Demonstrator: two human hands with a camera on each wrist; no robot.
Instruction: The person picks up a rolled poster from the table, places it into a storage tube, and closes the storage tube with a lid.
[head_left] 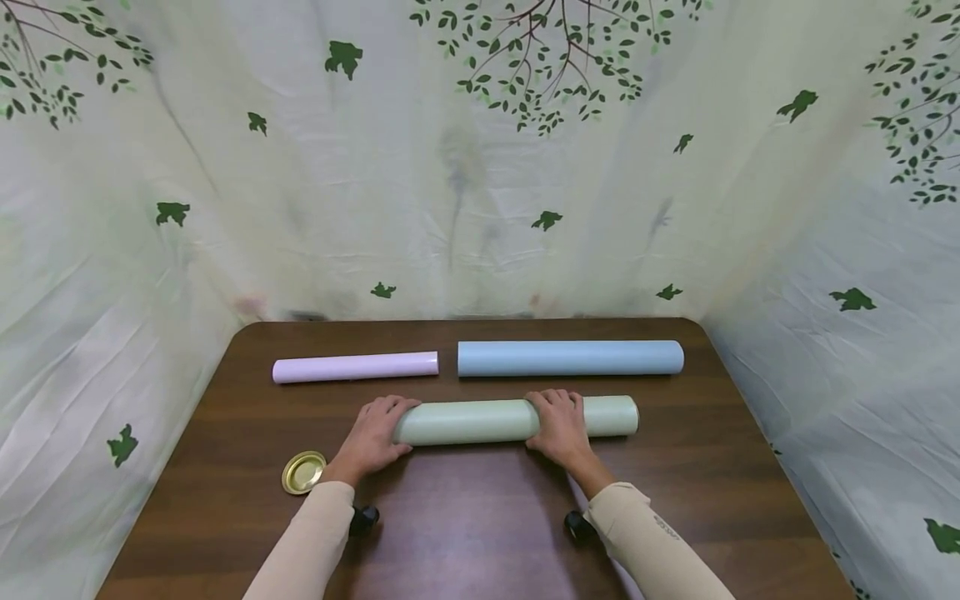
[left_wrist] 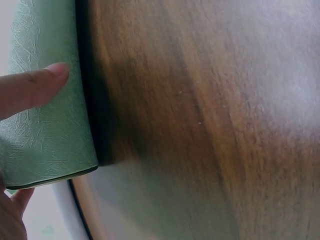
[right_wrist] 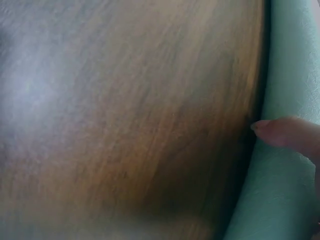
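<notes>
Lilac roll (head_left: pixel 356 367) and blue roll (head_left: pixel 570 358) already lie along the desk's far edge (head_left: pixel 465 327); your left hand (head_left: pixel 372 435) and right hand (head_left: pixel 559 428) clamp the green roll (head_left: pixel 468 423), seemingly unfinished.

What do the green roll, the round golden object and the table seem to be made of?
Green roll: probably vinyl or coated paper, slightly shiny; fine creases show up close. Round golden object: likely polished metal, perhaps plastic, from its bright reflections. Table: wood or laminate, satin; brown grain and soft glare show.

On the table (head_left: pixel 480 508), dish (head_left: pixel 303 472) left of near roll (head_left: pixel 467 422), two far rolls (head_left: pixel 570 358) behind
</notes>
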